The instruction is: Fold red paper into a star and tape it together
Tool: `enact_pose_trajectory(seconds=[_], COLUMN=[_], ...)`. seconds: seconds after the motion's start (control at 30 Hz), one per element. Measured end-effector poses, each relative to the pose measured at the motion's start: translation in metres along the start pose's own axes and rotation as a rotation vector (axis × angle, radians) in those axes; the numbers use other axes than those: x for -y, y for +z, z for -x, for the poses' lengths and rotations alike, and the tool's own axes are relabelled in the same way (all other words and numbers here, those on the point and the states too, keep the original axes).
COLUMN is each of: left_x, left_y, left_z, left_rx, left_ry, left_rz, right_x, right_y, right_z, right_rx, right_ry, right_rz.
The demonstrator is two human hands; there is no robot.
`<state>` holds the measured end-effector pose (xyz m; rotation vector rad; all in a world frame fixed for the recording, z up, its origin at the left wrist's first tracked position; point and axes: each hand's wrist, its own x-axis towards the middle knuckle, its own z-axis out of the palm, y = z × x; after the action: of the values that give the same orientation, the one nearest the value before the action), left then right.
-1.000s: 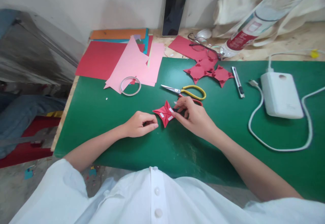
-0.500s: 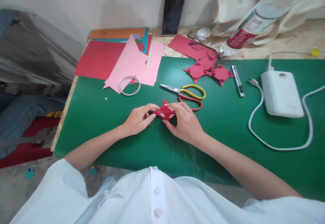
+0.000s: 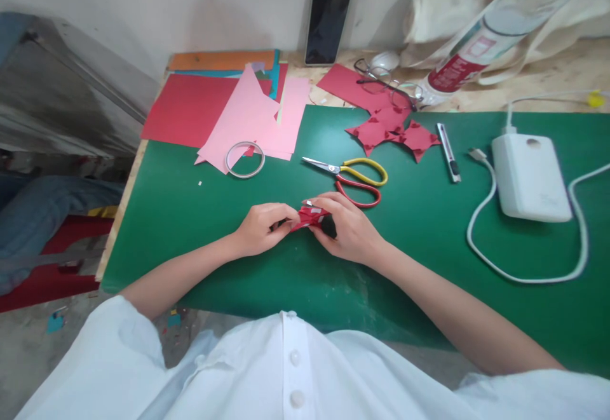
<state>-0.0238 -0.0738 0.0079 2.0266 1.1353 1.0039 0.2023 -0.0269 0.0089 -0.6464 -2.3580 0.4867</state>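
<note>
Between my two hands is a folded red paper star (image 3: 309, 216) with small white strips on its folds. My left hand (image 3: 267, 226) pinches its left side, thumb and fingers closed on it. My right hand (image 3: 347, 226) grips its right side, and a small white piece shows at my right fingertips. Just beyond my right hand lie scissors (image 3: 359, 172) with one yellow and one red handle. Farther back are several red folded paper stars (image 3: 376, 129), lying together. Part of the held star is hidden behind my fingers.
A tape ring (image 3: 229, 166) lies by pink paper sheets (image 3: 238, 112) and a red sheet (image 3: 183, 105). To the right are a utility knife (image 3: 448, 153) and a white power bank (image 3: 531, 178) with its looping cable. Eyeglasses (image 3: 398, 89), a tilted bottle (image 3: 460, 70) and a phone (image 3: 330, 16) stand behind.
The red paper star has been tilted, so it looks flatter. My right fingers have shifted to its upper edge, where a white piece now shows. My left hand has moved slightly.
</note>
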Motion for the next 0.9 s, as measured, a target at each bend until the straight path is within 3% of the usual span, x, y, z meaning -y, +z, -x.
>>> enact_pose_trajectory(seconds=[0.13, 0.23, 0.5, 0.67, 0.9], left_x=[0.002, 0.002, -0.002, -0.01, -0.015], left_y=[0.0, 0.002, 0.002, 0.007, 0.011], left_z=[0.0, 0.001, 0.002, 0.003, 0.004], left_rx=[0.01, 0.016, 0.024, 0.052, 0.056], left_ry=[0.212, 0.257, -0.048, -0.276, -0.399], left_rz=[-0.069, -0.107, 0.041, 0.283, 0.359], right_x=[-0.003, -0.004, 0.004, 0.015, 0.027], right_y=[0.001, 0.002, -0.01, -0.013, 0.004], right_z=[0.001, 0.003, -0.004, -0.005, 0.001], right_rx=[0.004, 0.0, -0.182, -0.131, -0.087], right_ry=[0.023, 0.05, 0.12, 0.23, 0.417], right_rz=[-0.071, -0.138, -0.166, -0.09, -0.081])
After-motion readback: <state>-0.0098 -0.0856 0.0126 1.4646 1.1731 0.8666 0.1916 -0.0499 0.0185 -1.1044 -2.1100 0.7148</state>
